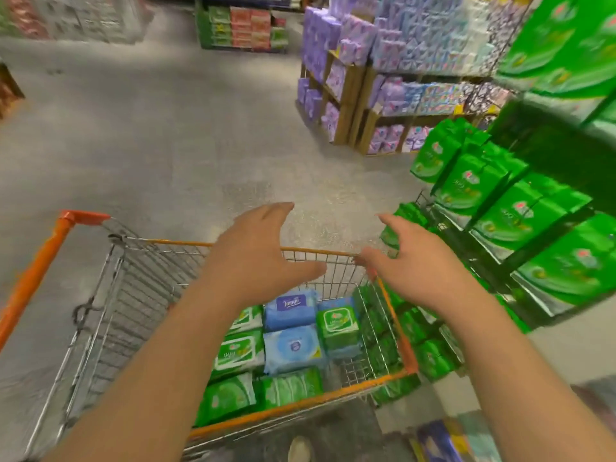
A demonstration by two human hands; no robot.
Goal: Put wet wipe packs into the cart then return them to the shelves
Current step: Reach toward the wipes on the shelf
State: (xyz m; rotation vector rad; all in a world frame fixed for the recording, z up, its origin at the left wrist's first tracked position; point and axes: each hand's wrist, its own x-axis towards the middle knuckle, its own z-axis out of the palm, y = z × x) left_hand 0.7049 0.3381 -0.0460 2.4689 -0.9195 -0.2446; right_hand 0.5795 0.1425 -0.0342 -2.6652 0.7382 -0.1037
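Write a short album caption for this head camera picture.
Two empty hands, left and right, hover over a cart of wipe packs.

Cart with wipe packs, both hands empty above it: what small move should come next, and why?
Probably lower the right hand onto the green pack by the cart's right wall and grip it. Both hands hover open, the left hand too, and matching green packs on the shelf stand right beside.
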